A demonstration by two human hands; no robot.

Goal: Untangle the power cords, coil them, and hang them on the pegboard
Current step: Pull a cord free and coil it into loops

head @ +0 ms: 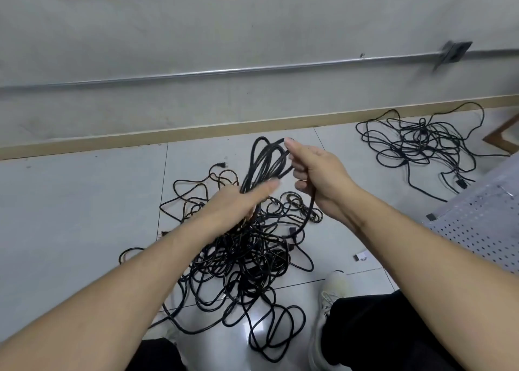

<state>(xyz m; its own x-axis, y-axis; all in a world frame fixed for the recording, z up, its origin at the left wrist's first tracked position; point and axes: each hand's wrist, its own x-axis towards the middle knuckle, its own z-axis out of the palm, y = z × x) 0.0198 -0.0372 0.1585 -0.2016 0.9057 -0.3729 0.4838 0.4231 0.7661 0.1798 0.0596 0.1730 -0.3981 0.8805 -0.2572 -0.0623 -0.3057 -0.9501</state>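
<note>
Bare hands (317,174), looped black cord (266,160)

Even, soft light is filling the scene; glare is shining off the floor tiles (247,328), and wide-angle distortion is bending the wall pipe (224,71).

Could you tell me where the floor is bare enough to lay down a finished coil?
Bare tile lies left of the big tangle, and between it and the smaller tangle. The pegboard crowds the right.
</note>
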